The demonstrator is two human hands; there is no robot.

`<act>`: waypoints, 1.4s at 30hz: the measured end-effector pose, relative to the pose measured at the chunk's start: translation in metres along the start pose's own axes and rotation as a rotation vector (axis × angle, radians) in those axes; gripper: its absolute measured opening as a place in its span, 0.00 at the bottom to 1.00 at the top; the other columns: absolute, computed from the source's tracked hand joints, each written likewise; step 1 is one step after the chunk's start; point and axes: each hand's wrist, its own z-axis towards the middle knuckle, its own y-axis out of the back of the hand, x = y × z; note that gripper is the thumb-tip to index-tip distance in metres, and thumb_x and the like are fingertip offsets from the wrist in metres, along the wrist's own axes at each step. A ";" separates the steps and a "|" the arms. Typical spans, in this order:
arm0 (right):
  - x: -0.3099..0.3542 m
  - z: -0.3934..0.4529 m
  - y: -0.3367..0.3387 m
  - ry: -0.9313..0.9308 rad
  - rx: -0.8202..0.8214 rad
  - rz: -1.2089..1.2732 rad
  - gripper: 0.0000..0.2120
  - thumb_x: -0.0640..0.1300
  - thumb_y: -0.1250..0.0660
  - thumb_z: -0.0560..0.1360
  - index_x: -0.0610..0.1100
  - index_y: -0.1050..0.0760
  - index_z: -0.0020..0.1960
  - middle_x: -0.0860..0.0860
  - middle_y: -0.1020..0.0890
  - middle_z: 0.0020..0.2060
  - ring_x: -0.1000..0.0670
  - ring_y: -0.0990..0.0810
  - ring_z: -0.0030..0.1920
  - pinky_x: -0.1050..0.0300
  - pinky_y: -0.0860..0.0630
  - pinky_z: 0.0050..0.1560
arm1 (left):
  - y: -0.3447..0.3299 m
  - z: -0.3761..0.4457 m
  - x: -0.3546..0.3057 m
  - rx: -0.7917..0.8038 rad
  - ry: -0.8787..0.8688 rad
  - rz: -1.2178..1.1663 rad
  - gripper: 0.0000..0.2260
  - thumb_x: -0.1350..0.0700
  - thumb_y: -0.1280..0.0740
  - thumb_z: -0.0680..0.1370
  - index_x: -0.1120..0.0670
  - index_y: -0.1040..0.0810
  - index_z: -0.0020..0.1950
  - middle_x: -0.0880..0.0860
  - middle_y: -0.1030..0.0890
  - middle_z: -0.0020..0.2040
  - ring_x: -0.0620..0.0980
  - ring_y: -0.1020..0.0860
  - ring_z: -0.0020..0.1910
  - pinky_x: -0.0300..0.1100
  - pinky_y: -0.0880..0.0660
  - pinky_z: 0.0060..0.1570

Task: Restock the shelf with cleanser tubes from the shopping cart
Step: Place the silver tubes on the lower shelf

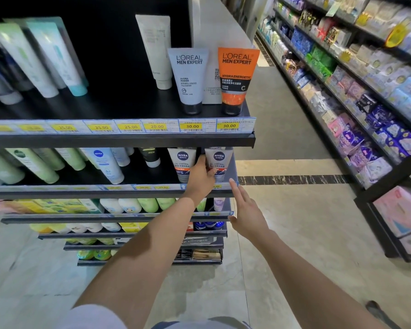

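Likely light and a little squashy: a plastic cleanser tube (pixel 217 163), smooth-skinned, standing cap-down, so probably prone to tipping against its twin (pixel 182 163) just to the left. Best taken across the flat lower body above the cap, not pinched hard at the crimped top. Stands on the second shelf (pixel 233 162) near the right end, behind the price strip (pixel 128 187). Left hand (pixel 201 178) reaches into the gap between the two tubes, fingers (pixel 211 172) wrapped round the lower left side of the right-hand tube, grip closed on it. Right hand (pixel 246 210) hovers open and empty just below the shelf lip, fingers spread, touching nothing. Cart not in view.
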 end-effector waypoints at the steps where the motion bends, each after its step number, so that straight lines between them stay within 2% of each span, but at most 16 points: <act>1: 0.000 0.000 0.001 0.001 0.002 0.000 0.55 0.40 0.26 0.72 0.61 0.64 0.78 0.51 0.46 0.80 0.44 0.30 0.70 0.51 0.22 0.57 | 0.000 -0.001 0.001 0.005 0.003 0.002 0.12 0.63 0.35 0.80 0.59 0.29 0.63 0.57 0.20 0.63 0.56 0.24 0.65 0.50 0.26 0.65; 8: -0.001 0.001 0.004 0.016 0.049 -0.007 0.55 0.43 0.26 0.73 0.61 0.66 0.78 0.51 0.46 0.80 0.43 0.29 0.68 0.50 0.21 0.55 | 0.010 -0.017 -0.002 0.071 0.050 0.096 0.13 0.62 0.36 0.80 0.57 0.29 0.65 0.56 0.20 0.62 0.57 0.24 0.65 0.49 0.27 0.63; 12: -0.002 0.003 0.009 0.015 0.075 -0.004 0.53 0.44 0.26 0.73 0.62 0.65 0.78 0.51 0.44 0.79 0.43 0.32 0.71 0.47 0.24 0.62 | 0.025 -0.049 -0.010 0.118 0.015 0.314 0.20 0.59 0.37 0.80 0.57 0.34 0.72 0.58 0.25 0.68 0.57 0.28 0.68 0.51 0.28 0.65; 14: -0.001 0.002 0.017 0.017 0.083 -0.011 0.49 0.45 0.27 0.74 0.60 0.61 0.79 0.50 0.40 0.78 0.43 0.33 0.72 0.47 0.25 0.65 | 0.034 -0.066 -0.011 0.166 -0.030 0.522 0.22 0.57 0.38 0.81 0.55 0.36 0.75 0.56 0.29 0.71 0.55 0.31 0.70 0.49 0.32 0.67; 17: 0.001 -0.007 0.037 -0.021 0.025 -0.068 0.42 0.46 0.29 0.76 0.58 0.53 0.79 0.50 0.36 0.76 0.44 0.32 0.71 0.47 0.24 0.64 | 0.047 -0.082 -0.008 0.255 -0.173 0.826 0.25 0.55 0.39 0.80 0.55 0.39 0.77 0.53 0.34 0.75 0.54 0.38 0.74 0.47 0.43 0.75; 19: -0.001 -0.020 0.054 -0.078 -0.052 -0.143 0.36 0.49 0.31 0.77 0.57 0.47 0.78 0.50 0.33 0.75 0.45 0.32 0.72 0.47 0.24 0.63 | 0.053 -0.087 -0.007 0.251 -0.269 0.941 0.24 0.54 0.39 0.79 0.55 0.36 0.75 0.54 0.32 0.73 0.56 0.37 0.73 0.48 0.46 0.76; 21: -0.006 -0.039 0.072 -0.142 -0.117 -0.209 0.31 0.52 0.34 0.78 0.54 0.42 0.77 0.50 0.31 0.73 0.45 0.31 0.71 0.48 0.25 0.64 | 0.052 -0.089 -0.010 0.239 -0.343 0.995 0.22 0.53 0.39 0.77 0.55 0.30 0.71 0.54 0.28 0.67 0.56 0.32 0.68 0.49 0.43 0.74; 24: -0.022 -0.074 0.096 -0.203 -0.204 -0.280 0.26 0.55 0.36 0.79 0.50 0.36 0.75 0.49 0.27 0.69 0.45 0.29 0.68 0.48 0.25 0.61 | 0.036 -0.090 -0.023 0.211 -0.472 1.011 0.18 0.51 0.36 0.75 0.54 0.22 0.63 0.55 0.21 0.60 0.57 0.26 0.61 0.51 0.33 0.68; 26: -0.036 -0.099 0.111 -0.256 -0.236 -0.320 0.25 0.56 0.37 0.78 0.50 0.33 0.73 0.49 0.26 0.68 0.44 0.28 0.66 0.47 0.25 0.60 | 0.019 -0.092 -0.039 0.205 -0.567 0.992 0.17 0.49 0.36 0.74 0.53 0.21 0.61 0.54 0.19 0.57 0.57 0.24 0.58 0.51 0.29 0.62; 29: -0.063 -0.145 0.134 -0.342 -0.305 -0.351 0.24 0.55 0.36 0.77 0.49 0.30 0.70 0.49 0.24 0.66 0.44 0.26 0.65 0.46 0.24 0.57 | -0.014 -0.102 -0.072 0.232 -0.729 0.937 0.18 0.46 0.37 0.76 0.51 0.22 0.63 0.52 0.19 0.57 0.54 0.23 0.57 0.51 0.29 0.60; 33: -0.108 -0.215 0.167 -0.484 -0.397 -0.363 0.24 0.52 0.32 0.75 0.47 0.28 0.69 0.49 0.23 0.64 0.42 0.24 0.62 0.46 0.23 0.55 | -0.066 -0.129 -0.124 0.252 -0.884 0.881 0.16 0.46 0.34 0.74 0.52 0.18 0.57 0.52 0.18 0.53 0.56 0.22 0.53 0.51 0.28 0.58; 38: -0.172 -0.306 0.213 -0.640 -0.444 -0.363 0.25 0.52 0.35 0.77 0.48 0.31 0.72 0.49 0.26 0.66 0.43 0.25 0.63 0.48 0.25 0.57 | -0.139 -0.178 -0.192 0.281 -1.030 0.850 0.16 0.45 0.35 0.73 0.51 0.19 0.57 0.52 0.18 0.53 0.56 0.22 0.53 0.50 0.29 0.58; 42: -0.221 -0.376 0.245 -0.724 -0.493 -0.356 0.25 0.53 0.35 0.77 0.47 0.32 0.72 0.47 0.25 0.65 0.42 0.25 0.62 0.50 0.27 0.58 | -0.196 -0.228 -0.242 0.321 -1.112 0.799 0.16 0.46 0.33 0.72 0.52 0.18 0.56 0.52 0.17 0.53 0.56 0.22 0.54 0.50 0.29 0.60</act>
